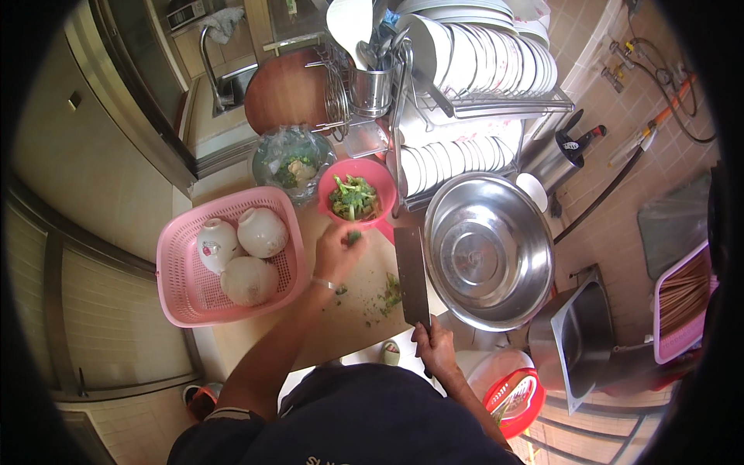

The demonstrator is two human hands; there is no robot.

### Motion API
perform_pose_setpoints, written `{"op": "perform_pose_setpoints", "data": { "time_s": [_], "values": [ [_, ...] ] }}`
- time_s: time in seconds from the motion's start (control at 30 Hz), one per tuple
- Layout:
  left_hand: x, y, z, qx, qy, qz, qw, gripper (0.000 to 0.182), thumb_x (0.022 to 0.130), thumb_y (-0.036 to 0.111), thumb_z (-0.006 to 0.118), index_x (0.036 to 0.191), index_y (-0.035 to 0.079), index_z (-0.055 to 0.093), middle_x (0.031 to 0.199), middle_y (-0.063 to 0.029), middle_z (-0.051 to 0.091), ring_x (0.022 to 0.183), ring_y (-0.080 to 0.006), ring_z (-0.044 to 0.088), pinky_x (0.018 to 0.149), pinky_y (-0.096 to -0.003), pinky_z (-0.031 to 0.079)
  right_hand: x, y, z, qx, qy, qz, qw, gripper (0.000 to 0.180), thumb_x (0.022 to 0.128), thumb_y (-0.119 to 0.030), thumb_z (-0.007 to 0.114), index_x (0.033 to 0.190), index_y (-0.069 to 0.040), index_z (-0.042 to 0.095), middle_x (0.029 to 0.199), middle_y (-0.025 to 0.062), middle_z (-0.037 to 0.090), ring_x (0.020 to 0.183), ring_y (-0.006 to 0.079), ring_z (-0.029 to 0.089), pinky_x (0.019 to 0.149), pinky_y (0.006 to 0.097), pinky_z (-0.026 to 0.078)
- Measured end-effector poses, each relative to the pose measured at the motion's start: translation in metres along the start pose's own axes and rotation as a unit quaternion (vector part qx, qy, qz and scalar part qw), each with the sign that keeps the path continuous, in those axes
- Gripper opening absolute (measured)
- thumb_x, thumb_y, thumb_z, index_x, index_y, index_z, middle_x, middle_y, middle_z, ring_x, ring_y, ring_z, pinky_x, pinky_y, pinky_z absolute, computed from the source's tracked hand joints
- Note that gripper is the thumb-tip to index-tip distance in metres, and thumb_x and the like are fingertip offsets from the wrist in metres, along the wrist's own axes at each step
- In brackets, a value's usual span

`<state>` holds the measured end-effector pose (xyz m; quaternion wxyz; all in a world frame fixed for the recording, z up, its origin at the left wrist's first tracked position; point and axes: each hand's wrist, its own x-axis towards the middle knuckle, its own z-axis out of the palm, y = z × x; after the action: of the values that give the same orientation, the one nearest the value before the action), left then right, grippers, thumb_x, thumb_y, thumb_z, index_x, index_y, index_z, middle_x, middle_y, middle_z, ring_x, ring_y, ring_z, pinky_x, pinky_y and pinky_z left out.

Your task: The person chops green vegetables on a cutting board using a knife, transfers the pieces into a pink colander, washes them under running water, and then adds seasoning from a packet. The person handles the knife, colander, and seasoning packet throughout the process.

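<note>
My left hand [336, 251] has its fingers closed around a small dark green broccoli piece [353, 236], just below the rim of a pink plastic bowl [326, 204]. Cut broccoli pieces [354, 199] lie in that bowl. In my right hand [437, 350] is the handle of a cleaver [414, 276]. Its broad dark blade points away from me, along the right side of the tan board [331, 343]. Green scraps [390, 293] and crumbs are scattered on the board left of the blade. Another small green bit [341, 289] lies near my left wrist.
A pink basket [174, 290] with three white ceramic pieces [250, 281] stands left. Right is a large steel basin [442, 192]. Behind are a plastic-covered bowl [267, 154], a dish rack [511, 106] full of plates and a knife block [546, 157].
</note>
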<state>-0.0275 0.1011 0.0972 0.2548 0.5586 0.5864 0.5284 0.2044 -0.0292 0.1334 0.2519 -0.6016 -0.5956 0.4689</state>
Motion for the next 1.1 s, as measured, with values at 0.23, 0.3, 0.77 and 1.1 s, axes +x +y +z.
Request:
{"op": "perform_pose_setpoints", "data": {
  "time_s": [0.23, 0.3, 0.77, 1.1],
  "values": [
    [0.034, -0.008, -0.003, 0.107, 0.001, 0.053, 0.993, 0.028, 0.078, 0.015, 0.07, 0.104, 0.006, 0.065, 0.084, -0.0066, 0.068, 0.066, -0.0121, 0.063, 0.062, -0.0264, 0.051, -0.002, 0.006, -0.004, -0.018, 0.038, -0.004, 0.999, 0.016, 0.094, -0.014, 0.05, 0.102, -0.001, 0.052, 0.063, 0.0114, 0.061, 0.049, 0.0215, 0.06, 0.049, 0.0347, 0.049],
    [0.004, -0.012, -0.001, 0.052, -0.081, -0.03, 0.995, 0.027, 0.072, 0.022, 0.071, 0.094, 0.008, 0.065, 0.089, -0.0127, 0.063, 0.075, -0.0261, 0.062, 0.072, -0.036, 0.05, -0.002, 0.016, -0.003, -0.019, 0.061, -0.042, 0.997, 0.014, 0.093, -0.013, 0.051, 0.093, 0.001, 0.051, 0.062, 0.0089, 0.061, 0.043, 0.0163, 0.056, 0.042, 0.0311, 0.046],
    [-0.087, -0.061, -0.014, 0.223, -0.119, 0.033, 0.967, 0.019, 0.067, 0.012, 0.071, 0.083, 0.007, 0.062, 0.089, -0.0109, 0.053, 0.085, -0.0298, 0.054, 0.073, -0.0403, 0.046, -0.006, 0.024, -0.002, -0.021, 0.065, -0.056, 0.996, 0.013, 0.093, -0.012, 0.051, 0.092, 0.001, 0.051, 0.063, 0.0101, 0.061, 0.044, 0.0183, 0.057, 0.043, 0.0318, 0.046],
    [0.062, 0.021, -0.01, 0.208, 0.068, 0.188, 0.957, 0.024, 0.073, 0.009, 0.069, 0.096, 0.005, 0.064, 0.097, -0.0148, 0.062, 0.078, -0.025, 0.063, 0.071, -0.0335, 0.052, -0.013, 0.013, -0.007, -0.033, 0.071, -0.013, 0.997, 0.011, 0.092, -0.011, 0.052, 0.094, -0.001, 0.052, 0.064, 0.0125, 0.062, 0.052, 0.0254, 0.062, 0.05, 0.0364, 0.048]
  ]
}}
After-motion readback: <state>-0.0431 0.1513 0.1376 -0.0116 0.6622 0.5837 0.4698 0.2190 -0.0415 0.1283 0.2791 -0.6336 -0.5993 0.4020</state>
